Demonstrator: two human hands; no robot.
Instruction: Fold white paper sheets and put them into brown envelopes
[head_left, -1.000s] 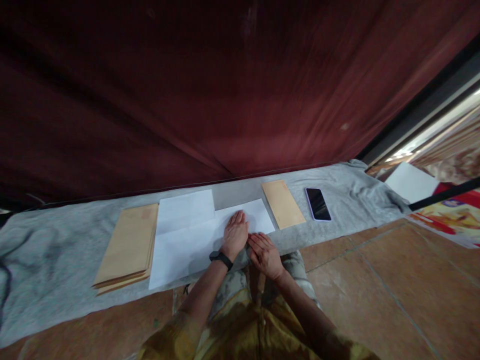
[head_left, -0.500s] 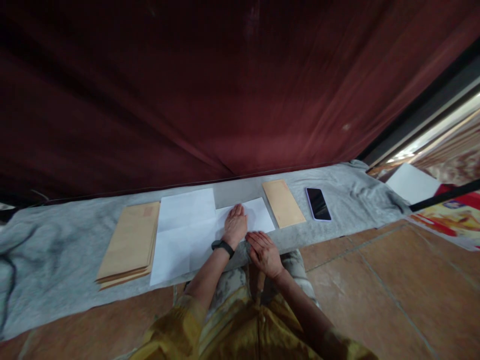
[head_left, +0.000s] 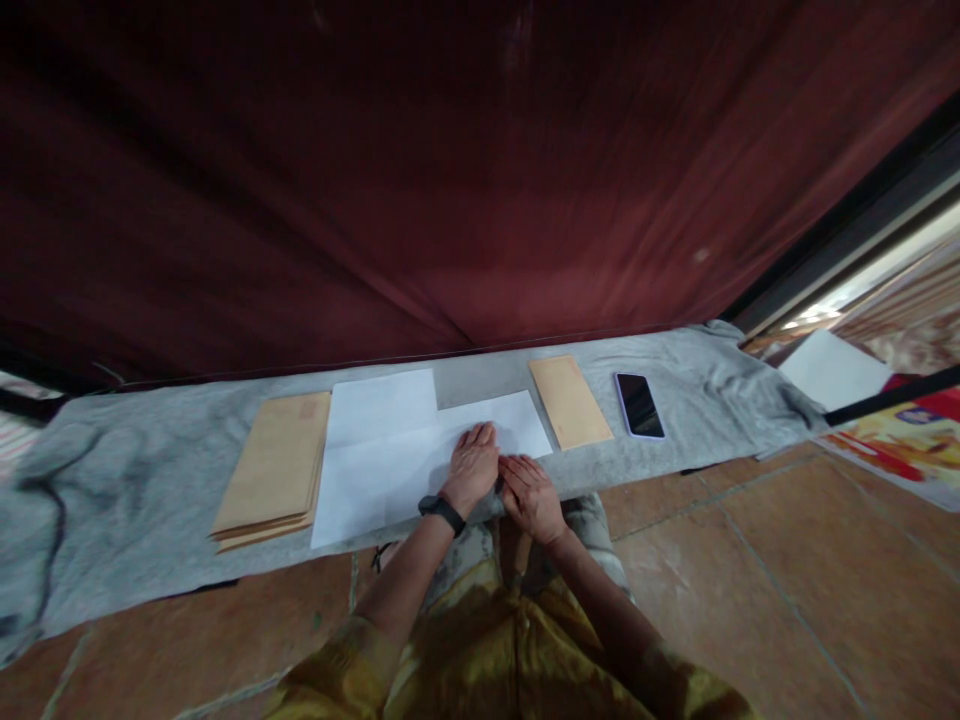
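Observation:
My left hand, with a dark band on its wrist, lies flat on white paper, fingers stretched away from me. Under its fingertips is a folded sheet of paper. Beside it, my right hand rests with extended fingers at the near edge of that paper, the tips close to my left hand. Neither hand grasps anything. To the left, a larger white sheet with faint creases lies open; where it meets the folded part is partly hidden by my left hand and forearm.
A stack of brown envelopes lies left of the paper, and one brown envelope right of it. Farther right is a phone. All rest on a grey cloth along a dark red curtain. Tiled floor shows below.
My left hand has slid slightly down towards the near edge of the paper. My right hand stays close beside it, a little higher in view. The view has shifted slightly.

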